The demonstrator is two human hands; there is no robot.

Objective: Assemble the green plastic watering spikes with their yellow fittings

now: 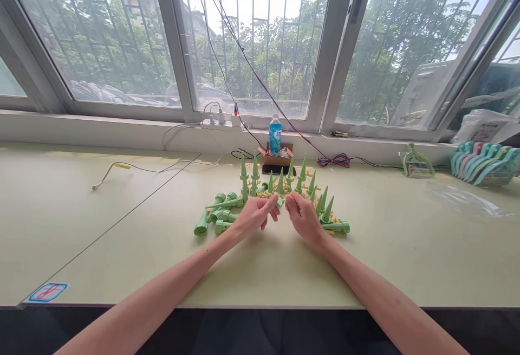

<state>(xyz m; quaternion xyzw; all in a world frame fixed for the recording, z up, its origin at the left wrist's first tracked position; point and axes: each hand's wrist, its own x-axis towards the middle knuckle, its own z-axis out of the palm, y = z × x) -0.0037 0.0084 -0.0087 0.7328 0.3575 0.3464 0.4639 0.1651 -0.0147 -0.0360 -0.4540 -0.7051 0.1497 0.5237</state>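
"Where are the hands?"

"Over the middle of the tabletop, between its near and far edges. The left hand has thumb and fingers clamped on a green piece. The right hand has its fingers bunched together on a small yellow piece, just beside the green one."

"And around them?"

"Green spikes stand points up behind the hands and to the right, yellow bits scattered among them. More green parts lie on their sides by the left hand. One green tube turns its open end to the near edge; I can't tell whether anything is inside."

"Any other containers?"

"A small cardboard box, flaps open, near the middle of the far edge. Some clear, crumpled stuff shows in it. A blue bottle rises there, capped and upright; whether it's in the box or just behind, I can't tell."

"By the right end?"

"A clear plastic bag near the far right corner, its contents too unclear to name."
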